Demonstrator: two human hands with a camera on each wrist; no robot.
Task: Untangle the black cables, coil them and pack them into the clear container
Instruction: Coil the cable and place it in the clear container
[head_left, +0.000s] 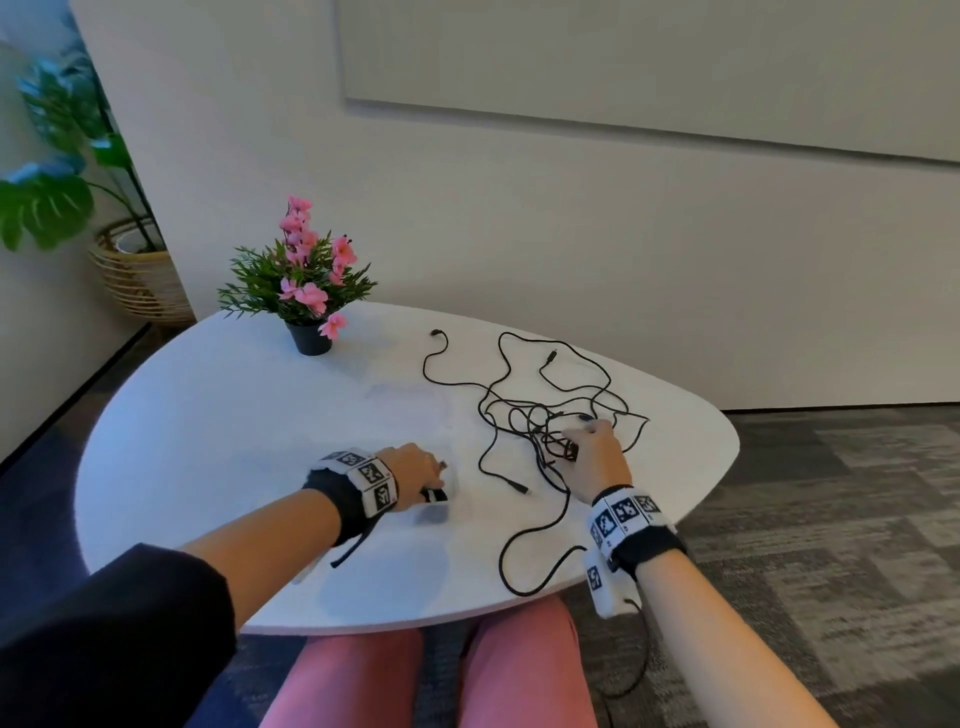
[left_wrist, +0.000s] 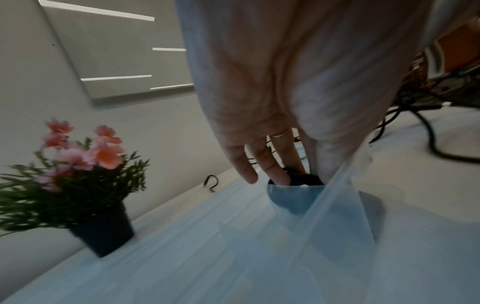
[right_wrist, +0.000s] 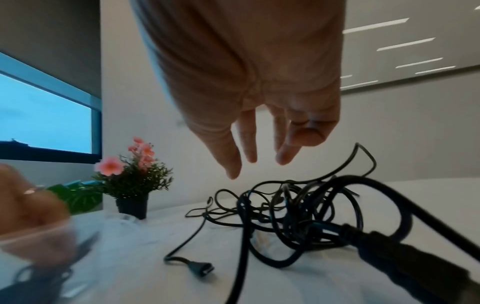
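A tangle of black cables (head_left: 545, 421) (right_wrist: 298, 205) lies on the right half of the white table (head_left: 234, 441). Loose plugs (head_left: 519, 488) (right_wrist: 202, 269) trail out of it. My right hand (head_left: 592, 441) (right_wrist: 254, 158) hovers over the knot with its fingers straight and relaxed, gripping nothing. My left hand (head_left: 415, 473) (left_wrist: 270, 174) reaches into the clear container (head_left: 439, 514) (left_wrist: 337, 205). Its straight fingers press down on a dark coiled cable (head_left: 434, 493) (left_wrist: 303, 179) inside. The container's walls are faint and blurred.
A small black pot of pink flowers (head_left: 309, 338) (left_wrist: 103, 232) (right_wrist: 132, 205) stands at the table's far left. One cable loop hangs near the front edge (head_left: 514, 582). A wall runs close behind the table. A leafy plant in a wicker basket (head_left: 140, 280) stands on the floor at left.
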